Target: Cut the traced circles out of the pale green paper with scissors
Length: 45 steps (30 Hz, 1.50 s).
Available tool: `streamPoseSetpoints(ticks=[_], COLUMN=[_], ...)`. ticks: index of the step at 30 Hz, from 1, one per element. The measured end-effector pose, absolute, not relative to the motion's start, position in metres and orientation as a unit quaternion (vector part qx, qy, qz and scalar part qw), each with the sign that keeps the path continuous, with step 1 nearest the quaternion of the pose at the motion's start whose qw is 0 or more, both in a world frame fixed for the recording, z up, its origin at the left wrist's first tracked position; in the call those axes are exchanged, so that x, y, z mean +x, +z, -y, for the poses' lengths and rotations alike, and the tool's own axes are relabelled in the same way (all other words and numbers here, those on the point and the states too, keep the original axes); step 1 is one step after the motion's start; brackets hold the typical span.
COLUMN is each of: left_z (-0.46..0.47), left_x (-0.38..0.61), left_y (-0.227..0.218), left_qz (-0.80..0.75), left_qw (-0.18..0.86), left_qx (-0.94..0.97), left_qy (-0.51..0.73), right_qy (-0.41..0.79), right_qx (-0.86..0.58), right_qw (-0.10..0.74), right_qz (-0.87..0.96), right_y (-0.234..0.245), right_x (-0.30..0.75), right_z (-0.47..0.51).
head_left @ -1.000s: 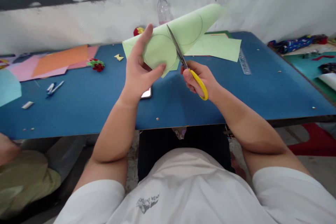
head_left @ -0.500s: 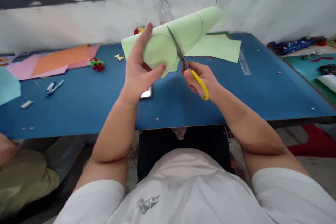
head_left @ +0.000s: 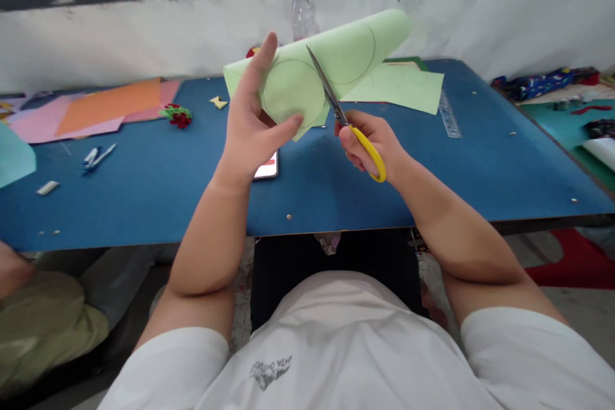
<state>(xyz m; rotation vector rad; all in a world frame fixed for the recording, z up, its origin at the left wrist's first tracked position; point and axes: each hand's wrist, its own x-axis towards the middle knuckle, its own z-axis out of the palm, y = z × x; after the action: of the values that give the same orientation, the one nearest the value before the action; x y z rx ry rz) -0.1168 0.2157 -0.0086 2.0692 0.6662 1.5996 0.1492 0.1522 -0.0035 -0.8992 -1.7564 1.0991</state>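
Observation:
My left hand (head_left: 254, 109) grips a light green sheet of paper (head_left: 293, 91) above the table, thumb on its face and other fingers partly behind it. Drawn circles mark the sheet, and its upper edge curls over. In my right hand (head_left: 368, 144) is a pair of scissors (head_left: 372, 155) with yellow handles. Their blades point up and left across the paper, beside the outline of the nearest circle, and look nearly closed. Behind my left wrist, part of a phone (head_left: 269, 168) with a lit screen lies on the table.
On the blue table (head_left: 202, 198) lie orange paper (head_left: 110, 109), a red-green craft flower (head_left: 177, 115), pens (head_left: 99, 158), an eraser (head_left: 48, 188), more green paper (head_left: 413, 86) and a clear ruler (head_left: 449, 116). A plastic bottle (head_left: 302, 9) stands by the wall. Another person's sleeve (head_left: 48, 327) shows at lower left.
Both hands, the paper and the scissors have shifted only slightly; the scissors sit a little farther right. My grip on paper and scissors stays the same.

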Motion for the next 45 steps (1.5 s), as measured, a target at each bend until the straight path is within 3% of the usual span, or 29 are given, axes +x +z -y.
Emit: streamPoseSetpoints(ticks=[8,45], left_z=[-0.226,-0.213], left_x=[-0.122,-0.120], left_y=[-0.010,-0.002], left_qz=[-0.181,-0.167], left_qw=[0.207,0.238], left_qx=[0.774,0.774], left_qy=[0.571,0.563], right_qy=[0.438,0.484], right_qx=[-0.358,-0.334], right_qw=[0.418,0.409], right_qz=[0.711,0.698], right_y=[-0.001,-0.001], right_x=[0.152,0.151], right_z=[-0.152,-0.150])
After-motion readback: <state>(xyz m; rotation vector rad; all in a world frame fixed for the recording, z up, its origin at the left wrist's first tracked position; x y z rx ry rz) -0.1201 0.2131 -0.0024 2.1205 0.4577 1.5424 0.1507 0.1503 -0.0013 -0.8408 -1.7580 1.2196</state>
